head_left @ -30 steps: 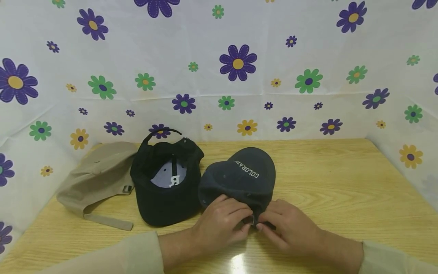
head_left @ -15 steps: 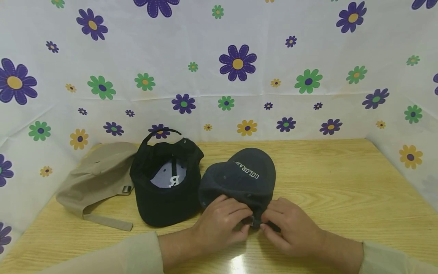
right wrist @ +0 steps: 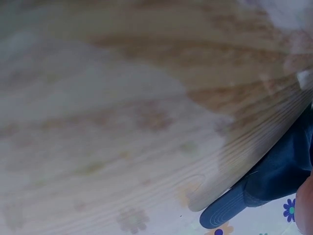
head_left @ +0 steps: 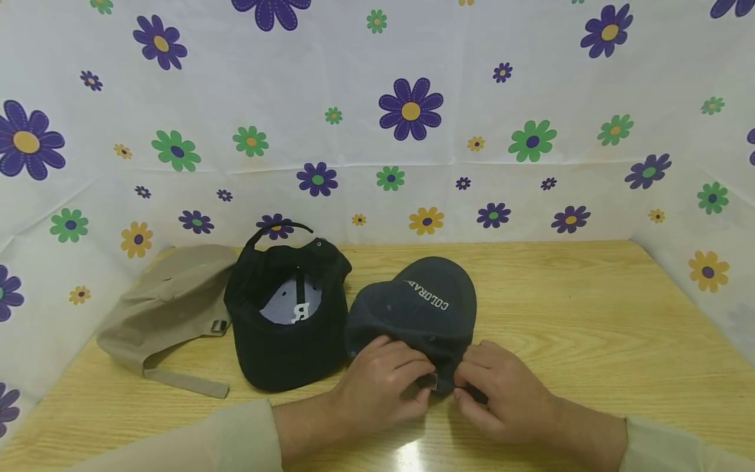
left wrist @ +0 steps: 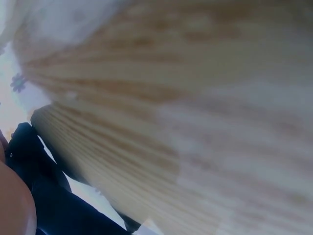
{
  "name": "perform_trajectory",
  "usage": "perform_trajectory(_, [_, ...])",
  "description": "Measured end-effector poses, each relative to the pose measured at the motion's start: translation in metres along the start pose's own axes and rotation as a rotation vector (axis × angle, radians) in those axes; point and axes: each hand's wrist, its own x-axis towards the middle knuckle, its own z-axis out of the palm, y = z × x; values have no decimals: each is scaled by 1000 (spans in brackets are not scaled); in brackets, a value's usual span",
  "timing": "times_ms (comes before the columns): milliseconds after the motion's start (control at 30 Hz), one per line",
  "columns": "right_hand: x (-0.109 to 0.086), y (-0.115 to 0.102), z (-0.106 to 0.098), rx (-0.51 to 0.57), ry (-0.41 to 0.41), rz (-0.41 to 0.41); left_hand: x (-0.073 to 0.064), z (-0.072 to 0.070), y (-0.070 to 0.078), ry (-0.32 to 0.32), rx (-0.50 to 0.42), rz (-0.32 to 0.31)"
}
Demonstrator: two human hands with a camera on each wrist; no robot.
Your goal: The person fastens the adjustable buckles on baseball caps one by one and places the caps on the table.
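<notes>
A navy baseball cap (head_left: 425,308) with white "COLORAD…" lettering lies on the table, its brim away from me. My left hand (head_left: 383,377) pinches the back strap near its metal buckle (head_left: 433,381). On the other side, my right hand (head_left: 504,390) pinches the strap; a dark strap end shows below its fingers. Some of the strap is hidden by both hands. Part of the dark cap (left wrist: 63,210) and a fingertip appear at the lower left of the left wrist view. The right wrist view has the cap (right wrist: 279,181) at its lower right.
Left of the navy cap, a black cap (head_left: 289,357) lies upturned with its strap unfastened. A tan cap (head_left: 171,308) rests at far left, its strap hanging loose from the buckle. A flowered cloth (head_left: 354,65) encloses the wooden table (head_left: 566,301) at the back and sides.
My right hand has shifted slightly right, widening the gap from the buckle along the strap. My left hand stays in place. The navy cap has shifted very slightly right.
</notes>
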Motion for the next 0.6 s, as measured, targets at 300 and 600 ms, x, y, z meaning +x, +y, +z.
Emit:
perform_trajectory(300, [0,0,0,16,36,6,-1,0,-1,0,16,-21])
perform_trajectory(600, [-1,-1,-1,5,0,44,-1,0,-2,-16,27,-15])
